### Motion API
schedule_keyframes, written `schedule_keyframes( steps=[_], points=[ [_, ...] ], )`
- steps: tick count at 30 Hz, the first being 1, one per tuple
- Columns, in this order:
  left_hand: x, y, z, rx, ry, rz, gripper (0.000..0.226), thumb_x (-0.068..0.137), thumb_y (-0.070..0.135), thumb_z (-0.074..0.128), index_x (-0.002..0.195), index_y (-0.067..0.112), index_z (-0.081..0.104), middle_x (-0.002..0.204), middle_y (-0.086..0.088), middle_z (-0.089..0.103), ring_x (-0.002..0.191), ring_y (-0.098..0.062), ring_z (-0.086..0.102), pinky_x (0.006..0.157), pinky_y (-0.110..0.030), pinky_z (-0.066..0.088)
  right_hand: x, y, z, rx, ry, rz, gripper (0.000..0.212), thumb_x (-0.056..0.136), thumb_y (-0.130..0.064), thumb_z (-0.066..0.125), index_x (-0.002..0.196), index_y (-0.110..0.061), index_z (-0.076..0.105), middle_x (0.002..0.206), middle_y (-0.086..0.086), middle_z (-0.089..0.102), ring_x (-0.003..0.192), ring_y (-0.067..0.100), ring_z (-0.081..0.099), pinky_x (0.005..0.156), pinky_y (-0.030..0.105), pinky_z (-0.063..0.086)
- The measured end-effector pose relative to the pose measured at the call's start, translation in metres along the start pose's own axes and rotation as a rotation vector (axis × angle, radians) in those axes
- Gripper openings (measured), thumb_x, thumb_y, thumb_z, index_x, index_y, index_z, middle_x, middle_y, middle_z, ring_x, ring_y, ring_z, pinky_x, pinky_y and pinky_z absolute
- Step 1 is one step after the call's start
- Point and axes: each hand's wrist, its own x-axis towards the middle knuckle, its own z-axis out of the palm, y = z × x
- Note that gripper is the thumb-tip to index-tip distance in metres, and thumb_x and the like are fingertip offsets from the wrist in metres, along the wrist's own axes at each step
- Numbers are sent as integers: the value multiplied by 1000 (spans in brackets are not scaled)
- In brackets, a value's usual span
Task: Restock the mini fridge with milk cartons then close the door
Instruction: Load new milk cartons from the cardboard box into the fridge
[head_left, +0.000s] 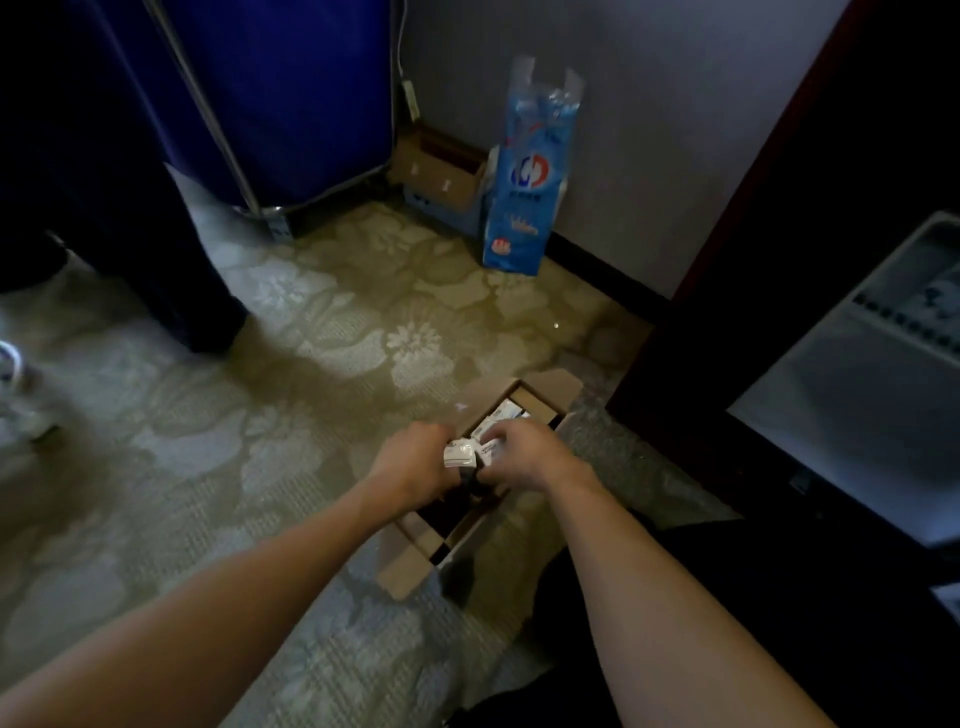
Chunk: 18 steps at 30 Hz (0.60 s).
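An open cardboard box (410, 569) sits on the carpet in front of me, with small white milk cartons (511, 413) packed at its far end. My left hand (410, 462) grips one white carton (460, 452) over the box. My right hand (524, 452) curls round another carton (491, 448) right beside it. The open mini fridge door (857, 415) shows its pale inner shelves at the right edge. The fridge interior is out of sight.
A dark wooden cabinet (753, 291) stands next to the box on the right. A blue plastic package (527, 182) and a small cardboard box (436, 166) lean in the far corner. A blue fabric cart (280, 93) and another person's trouser leg (171, 260) stand at the left.
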Motion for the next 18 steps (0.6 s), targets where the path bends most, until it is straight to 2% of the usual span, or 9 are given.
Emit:
schedule_keyframes(
  steps=[2,3,5,7,9,11,13,16,18],
  points=[
    [0,16,-15,-20,12,53,27,77,47,76,91,28,63,84,7,66,71,-11,61,52,-25,39,-14,4,-20,-58,20,-6,61,66,-29,90,122,-21,66,116,3,65,108,21,62,90,31,52],
    [0,26,-21,-28,19,75,28,76,46,76,91,26,65,84,6,67,73,-13,62,54,-26,41,-19,8,-28,-89,53,-9,60,66,-27,90,121,-22,66,115,4,63,108,22,61,92,31,51],
    [3,47,-33,-37,36,122,30,73,45,76,93,25,67,86,4,69,77,-19,66,58,-29,45,-29,17,-48,-136,158,-23,45,72,-21,84,115,-24,70,113,6,66,108,25,64,93,32,52],
    [9,70,-45,-57,62,171,24,71,43,76,86,28,65,82,5,69,76,-19,66,57,-28,44,-39,28,-72,-169,275,-16,30,77,-17,76,106,-24,70,109,5,70,104,27,66,87,32,52],
    [16,98,-59,-74,83,227,23,71,41,77,83,27,63,80,6,68,74,-17,66,57,-29,48,-54,39,-102,-182,355,6,30,75,-18,77,103,-27,71,106,1,70,100,24,66,86,33,53],
    [23,130,-74,-79,111,295,21,76,39,77,89,27,65,81,7,67,73,-12,65,61,-31,54,-70,54,-129,-127,417,36,31,75,-17,78,102,-30,71,102,-2,69,95,20,66,83,36,57],
    [30,164,-86,-70,149,354,20,80,39,75,95,31,65,83,9,66,74,-8,64,64,-31,56,-85,75,-151,-7,476,48,31,75,-15,79,101,-30,70,97,-5,67,86,16,68,74,38,62],
    [44,214,-95,-43,207,460,24,75,46,73,93,34,63,85,9,67,78,-12,66,66,-32,56,-111,111,-175,125,578,37,32,73,-13,81,95,-31,68,90,-6,69,76,14,69,63,40,62],
    [52,246,-98,-44,204,525,28,74,50,72,95,34,64,89,9,68,80,-14,66,66,-32,55,-129,133,-187,135,643,33,31,73,-17,81,95,-33,67,91,-5,65,75,12,66,64,37,60]
  ],
)
